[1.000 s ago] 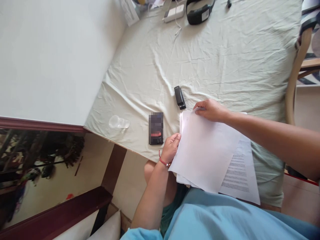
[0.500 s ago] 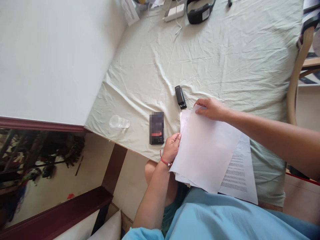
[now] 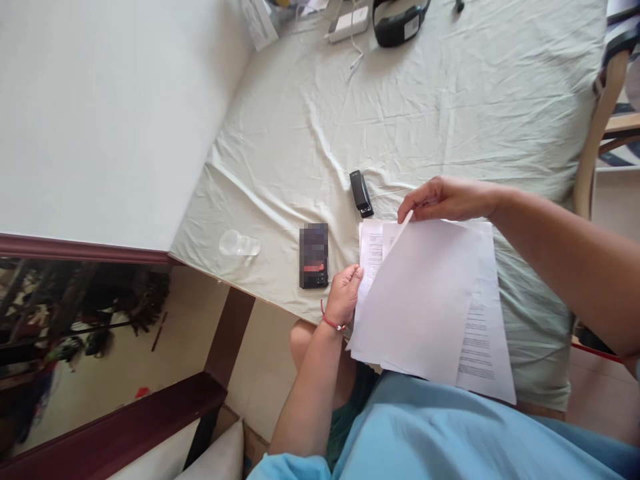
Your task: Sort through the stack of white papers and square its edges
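Observation:
My right hand (image 3: 440,199) pinches the top left corner of a white paper sheet (image 3: 420,300), which is lifted and curls at that corner. Under it lies a stack of printed papers (image 3: 485,347), with lines of text showing along the left and right sides. My left hand (image 3: 346,293), a red bracelet at its wrist, grips the left edge of the stack between thumb and fingers. Just beyond the papers a black stapler (image 3: 361,193) rests on the cloth. A dark phone (image 3: 313,257), its screen blurred out, lies left of the stack.
A clear plastic cup (image 3: 239,243) lies on its side near the left edge of the cloth-covered table (image 3: 425,113). At the back are a white power adapter (image 3: 349,25) with a cable and a black headset-like device (image 3: 401,25). A chair (image 3: 595,147) stands at the right.
My right hand has moved slightly right and away from me, drawing the sheet's corner along. More printed text shows at the stack's upper left. My left hand has stayed nearly still.

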Demonstrator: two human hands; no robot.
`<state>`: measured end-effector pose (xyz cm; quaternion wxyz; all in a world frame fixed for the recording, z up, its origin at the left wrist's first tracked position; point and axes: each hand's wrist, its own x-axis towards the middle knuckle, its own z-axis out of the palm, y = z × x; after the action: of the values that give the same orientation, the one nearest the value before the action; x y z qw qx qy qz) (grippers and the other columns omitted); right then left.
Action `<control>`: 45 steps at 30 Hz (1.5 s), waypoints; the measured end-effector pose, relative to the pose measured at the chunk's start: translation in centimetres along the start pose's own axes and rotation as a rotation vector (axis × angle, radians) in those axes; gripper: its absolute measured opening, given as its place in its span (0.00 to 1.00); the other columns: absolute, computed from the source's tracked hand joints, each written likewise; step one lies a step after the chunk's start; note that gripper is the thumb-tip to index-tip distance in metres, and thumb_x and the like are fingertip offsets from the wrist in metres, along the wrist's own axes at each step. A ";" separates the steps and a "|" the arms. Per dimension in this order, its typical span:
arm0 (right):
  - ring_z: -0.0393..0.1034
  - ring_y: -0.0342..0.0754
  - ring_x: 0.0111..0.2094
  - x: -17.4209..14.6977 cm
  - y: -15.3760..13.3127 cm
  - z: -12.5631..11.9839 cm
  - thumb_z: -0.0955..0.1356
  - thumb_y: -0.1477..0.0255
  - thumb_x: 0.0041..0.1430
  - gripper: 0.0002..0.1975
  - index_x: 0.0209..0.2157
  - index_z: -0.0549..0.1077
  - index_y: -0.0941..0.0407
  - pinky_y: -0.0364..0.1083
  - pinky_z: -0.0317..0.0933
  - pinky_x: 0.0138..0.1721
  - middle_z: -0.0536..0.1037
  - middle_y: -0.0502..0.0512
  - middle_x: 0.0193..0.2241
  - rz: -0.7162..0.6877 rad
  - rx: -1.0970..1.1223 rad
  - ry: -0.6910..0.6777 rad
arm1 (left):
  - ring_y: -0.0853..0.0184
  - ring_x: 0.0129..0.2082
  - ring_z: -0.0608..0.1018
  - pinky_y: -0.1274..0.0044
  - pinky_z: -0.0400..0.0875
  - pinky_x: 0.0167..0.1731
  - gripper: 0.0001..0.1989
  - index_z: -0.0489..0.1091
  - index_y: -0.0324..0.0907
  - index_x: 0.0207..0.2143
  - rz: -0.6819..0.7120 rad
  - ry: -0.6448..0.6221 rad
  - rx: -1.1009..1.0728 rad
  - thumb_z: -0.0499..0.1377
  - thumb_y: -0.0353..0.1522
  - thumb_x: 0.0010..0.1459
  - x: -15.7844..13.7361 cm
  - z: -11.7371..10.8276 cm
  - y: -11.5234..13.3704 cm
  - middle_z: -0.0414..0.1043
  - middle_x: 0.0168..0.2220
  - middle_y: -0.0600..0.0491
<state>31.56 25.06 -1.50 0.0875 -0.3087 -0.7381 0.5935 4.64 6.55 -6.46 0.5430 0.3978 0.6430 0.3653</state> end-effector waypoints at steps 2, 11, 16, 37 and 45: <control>0.72 0.46 0.30 -0.2 0.1 -0.4 0.70 0.46 0.60 0.25 0.45 0.82 0.51 0.45 0.63 0.32 0.80 0.50 0.31 -0.007 0.040 -0.009 | 0.69 0.28 0.67 0.77 0.63 0.30 0.27 0.71 0.40 0.30 0.000 0.002 -0.018 0.66 0.55 0.57 0.0 0.1 0.0 0.68 0.27 0.55; 0.72 0.58 0.53 1.6 3.7 -0.2 0.70 0.61 0.60 0.11 0.40 0.84 0.48 0.55 0.67 0.51 0.81 0.54 0.52 -0.267 -0.533 -0.015 | 0.67 0.33 0.73 0.77 0.68 0.35 0.25 0.75 0.39 0.36 0.019 -0.019 -0.065 0.66 0.53 0.60 0.2 -0.2 -1.0 0.75 0.32 0.52; 0.70 0.57 0.51 1.9 3.7 0.7 0.69 0.64 0.62 0.10 0.37 0.83 0.51 0.55 0.65 0.49 0.81 0.55 0.51 -0.318 -0.575 0.017 | 0.67 0.34 0.73 0.77 0.67 0.35 0.24 0.75 0.39 0.36 0.031 -0.018 -0.024 0.64 0.52 0.62 0.3 -0.3 -1.1 0.76 0.33 0.52; 0.72 0.51 0.39 1.6 1.3 1.8 0.66 0.66 0.60 0.14 0.41 0.81 0.54 0.49 0.62 0.41 0.80 0.58 0.41 -0.011 -0.589 -0.056 | 0.64 0.36 0.76 0.76 0.70 0.38 0.22 0.77 0.39 0.39 0.040 -0.026 -0.020 0.63 0.50 0.63 0.4 -0.2 -1.1 0.78 0.34 0.51; 0.71 0.50 0.39 2.0 2.6 2.1 0.68 0.67 0.59 0.09 0.37 0.81 0.53 0.49 0.61 0.41 0.80 0.56 0.43 -0.130 -0.553 -0.066 | 0.64 0.37 0.77 0.76 0.70 0.38 0.23 0.78 0.39 0.40 0.050 -0.028 -0.019 0.64 0.51 0.63 0.4 -0.2 -1.3 0.79 0.36 0.50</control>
<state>29.83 24.70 -5.01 0.0139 -0.2533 -0.8928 0.3723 4.28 6.36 -7.76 0.5463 0.4135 0.6220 0.3791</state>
